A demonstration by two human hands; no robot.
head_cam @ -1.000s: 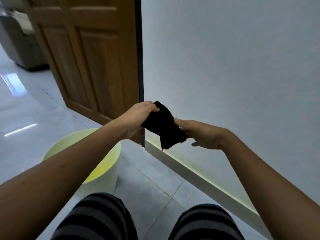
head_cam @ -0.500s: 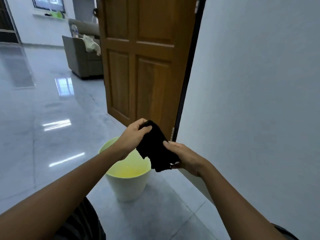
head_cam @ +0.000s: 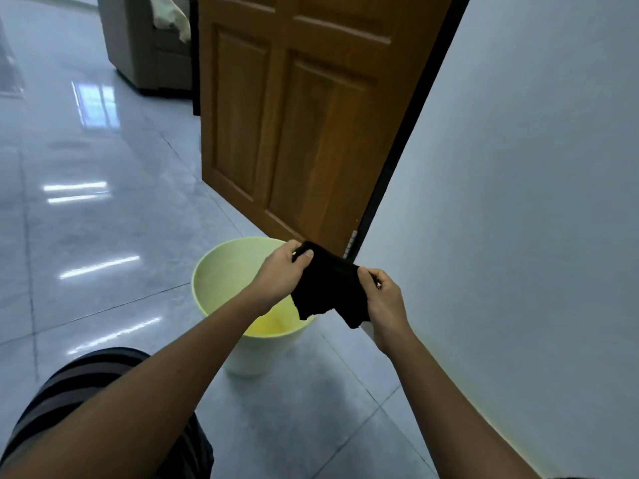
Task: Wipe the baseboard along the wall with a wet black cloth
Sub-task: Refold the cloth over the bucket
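Black cloth [head_cam: 328, 288]: held in the air over the far rim of a pale green bucket [head_cam: 221, 281], stretched between both hands. Left hand [head_cam: 281, 271]: fingers closed on the cloth's upper left edge. Right hand [head_cam: 385, 302]: fingers closed on its right edge. Baseboard [head_cam: 484, 414]: along the wall, beside the right forearm, apart from the cloth. Wooden door [head_cam: 294, 115]: behind the bucket.
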